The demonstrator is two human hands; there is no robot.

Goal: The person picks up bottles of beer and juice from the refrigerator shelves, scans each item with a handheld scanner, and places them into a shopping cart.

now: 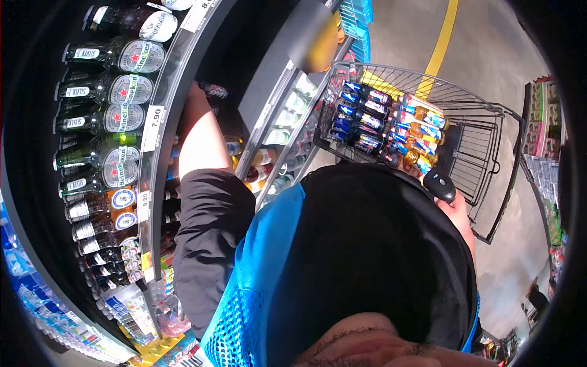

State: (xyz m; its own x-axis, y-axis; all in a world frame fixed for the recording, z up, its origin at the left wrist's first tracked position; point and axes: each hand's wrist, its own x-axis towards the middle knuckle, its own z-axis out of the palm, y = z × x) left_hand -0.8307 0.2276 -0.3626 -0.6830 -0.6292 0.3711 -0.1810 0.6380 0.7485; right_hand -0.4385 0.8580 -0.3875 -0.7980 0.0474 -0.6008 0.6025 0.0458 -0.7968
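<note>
My left arm reaches into the dark shelf bay, and my left hand (194, 101) is mostly in shadow there with its fingers hidden. Right beside it is a small dark bottle (215, 91) with a printed label; whether I grip it does not show. At the near side of the cart, my right hand (455, 214) is closed around a black rounded handheld device (439, 186) with a small grey spot on top. Inside the wire cart (483, 131) stand dark bottles (370, 122) with blue necks and amber bottles (422, 131) with blue-and-white labels.
Green Heineken bottles (125, 88) fill the shelf on the left, behind a price rail (154, 128). More bottles (296, 101) line the shelves beyond my left arm. Grey floor (403, 30) with a yellow line (441, 43) lies past the cart. Stocked shelves (541, 140) stand at right.
</note>
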